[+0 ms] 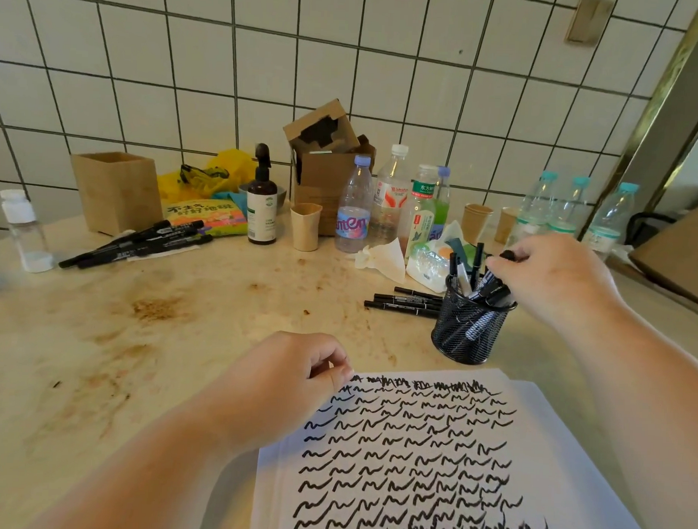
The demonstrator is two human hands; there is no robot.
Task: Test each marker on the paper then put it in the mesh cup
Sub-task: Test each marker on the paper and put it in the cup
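Seen from the head camera, our right hand hovers over the black mesh cup, fingers curled round the top end of a black marker whose lower part already sits inside the cup among several others. Our left hand rests at the top left corner of the paper, fingers loosely curled with the tips touching the sheet; it has hold of nothing that we can make out.

The paper is nearly filled with rows of black squiggles, so we judge many markers already tested. The work is not finished: three markers lie on the stained counter just left of the cup, and a larger bundle of markers lies well apart at the far left, in front of a wooden box. Whether either group has been tested, we cannot tell.
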